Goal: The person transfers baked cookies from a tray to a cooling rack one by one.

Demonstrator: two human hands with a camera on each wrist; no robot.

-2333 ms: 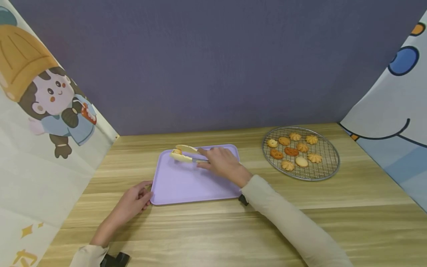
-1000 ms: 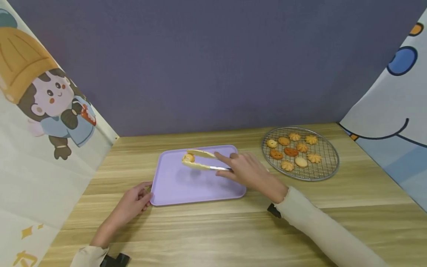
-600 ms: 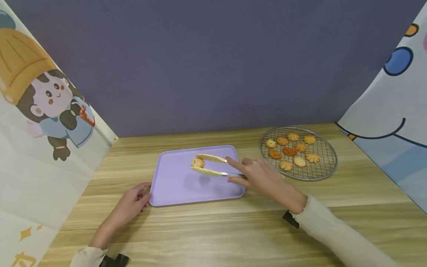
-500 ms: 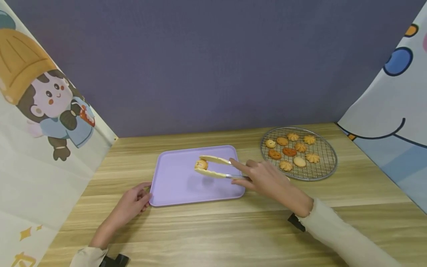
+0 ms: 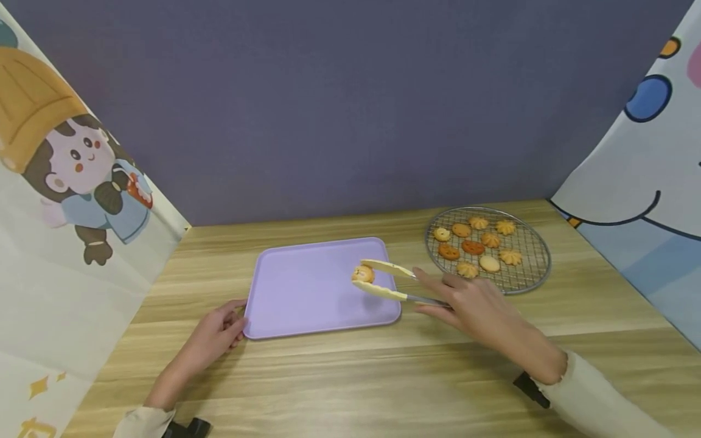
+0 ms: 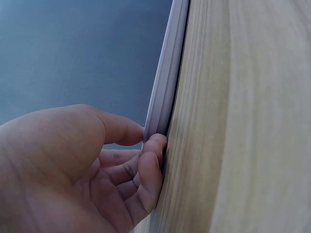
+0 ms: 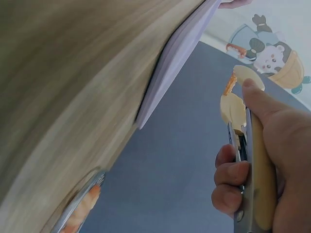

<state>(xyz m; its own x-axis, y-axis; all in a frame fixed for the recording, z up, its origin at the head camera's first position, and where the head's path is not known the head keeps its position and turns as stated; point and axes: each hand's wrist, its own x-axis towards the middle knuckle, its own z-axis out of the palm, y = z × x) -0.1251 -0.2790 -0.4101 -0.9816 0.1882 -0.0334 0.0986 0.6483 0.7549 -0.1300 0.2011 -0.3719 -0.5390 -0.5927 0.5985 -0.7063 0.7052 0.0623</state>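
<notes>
My right hand (image 5: 487,313) grips a pair of tongs (image 7: 255,160) with pale yellow tips and metal arms. Between the tips is a small round golden cookie (image 5: 363,274), held in the air over the right part of a lilac tray (image 5: 306,292). At the tray's near left corner, my left hand (image 5: 216,331) pinches the rim. The left wrist view shows the thumb (image 6: 124,131) on the rim and curled fingers against its outer side. The tray's surface looks bare. In the right wrist view the cookie shows edge-on between the tips.
A round wire rack (image 5: 526,283) with several cookies of different shapes stands at the right. Behind the wooden table (image 5: 328,377) rises a dark blue-grey panel (image 5: 350,109). Printed cartoon panels flank both sides.
From the tray's far left part, my right hand has moved right and nearer, carrying the cookie in the tongs. My left hand has stayed on the tray's corner.
</notes>
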